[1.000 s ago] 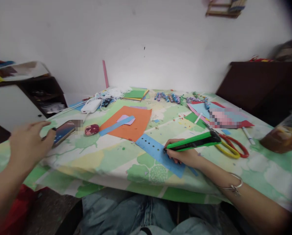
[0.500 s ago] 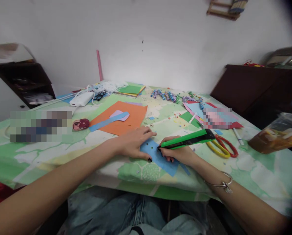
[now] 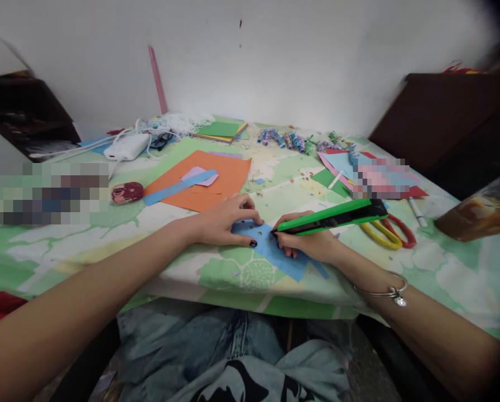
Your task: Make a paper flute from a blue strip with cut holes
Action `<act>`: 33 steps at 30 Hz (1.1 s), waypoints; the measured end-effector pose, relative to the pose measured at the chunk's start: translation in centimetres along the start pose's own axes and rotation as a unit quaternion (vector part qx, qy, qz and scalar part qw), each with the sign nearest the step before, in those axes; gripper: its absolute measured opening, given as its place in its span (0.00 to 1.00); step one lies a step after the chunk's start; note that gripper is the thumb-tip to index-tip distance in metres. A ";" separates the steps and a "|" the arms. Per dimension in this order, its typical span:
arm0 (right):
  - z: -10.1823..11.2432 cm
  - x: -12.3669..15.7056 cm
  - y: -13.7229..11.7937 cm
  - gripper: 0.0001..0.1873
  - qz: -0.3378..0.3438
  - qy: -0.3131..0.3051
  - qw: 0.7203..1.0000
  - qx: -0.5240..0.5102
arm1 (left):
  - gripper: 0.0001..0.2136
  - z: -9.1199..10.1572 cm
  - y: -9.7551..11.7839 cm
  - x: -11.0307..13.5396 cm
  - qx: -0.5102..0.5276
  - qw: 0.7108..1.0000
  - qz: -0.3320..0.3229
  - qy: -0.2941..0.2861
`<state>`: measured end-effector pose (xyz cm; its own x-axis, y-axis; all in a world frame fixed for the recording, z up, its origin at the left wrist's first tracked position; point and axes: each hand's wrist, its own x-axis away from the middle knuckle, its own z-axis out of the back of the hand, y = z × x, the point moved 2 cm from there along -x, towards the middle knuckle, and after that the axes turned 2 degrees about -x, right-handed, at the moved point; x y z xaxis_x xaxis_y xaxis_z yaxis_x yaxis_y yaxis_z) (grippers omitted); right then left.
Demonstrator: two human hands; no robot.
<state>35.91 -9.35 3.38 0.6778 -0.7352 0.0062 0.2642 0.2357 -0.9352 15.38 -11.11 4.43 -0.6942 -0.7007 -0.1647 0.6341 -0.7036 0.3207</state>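
Note:
A small sheet of blue paper [image 3: 289, 264] lies near the table's front edge, with a few small holes in it. On its left end rests my left hand [image 3: 225, 220], thumb and fingers apart, nothing held. My right hand [image 3: 306, 240] is closed around a green and black utility knife [image 3: 329, 216], gripping it like a pen close to its front end. That end points down at the blue paper, just right of the holes; the blade itself is too small to make out. A narrow blue strip [image 3: 320, 269] lies by the paper's right end, below my right hand.
Behind my left hand lies orange paper [image 3: 233, 173]. To the right are scissors [image 3: 396, 233] with red and yellow handles, a white pen [image 3: 418, 212] and a plastic cup of brown drink [image 3: 476, 209]. Curled paper strips [image 3: 287, 140] and a white power adapter [image 3: 126, 146] sit farther back.
The view has tipped downward, so the table appears higher. My left fingers have bent more on the blue paper. The knife stays in my right hand, its front end still at the paper.

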 end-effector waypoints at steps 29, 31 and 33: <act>0.1 0.2 -0.2 0.03 -0.006 0.004 1.000 0.011 | 0.19 -0.1 -0.2 -0.1 0.003 1.000 0.000 0.004; 0.0 0.3 -0.1 0.03 -0.011 0.005 1.000 0.012 | 0.19 -0.1 -0.2 -0.1 0.000 1.000 -0.001 0.002; 0.0 0.3 -0.1 0.03 -0.012 0.005 1.000 0.014 | 0.19 0.0 -0.1 -0.1 -0.003 1.000 -0.004 -0.001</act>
<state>36.09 -9.56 3.46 0.6646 -0.7468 0.0246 0.2999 0.2365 -0.9242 15.35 -10.96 4.38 -0.6995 -0.6954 -0.1649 0.6314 -0.7094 0.3133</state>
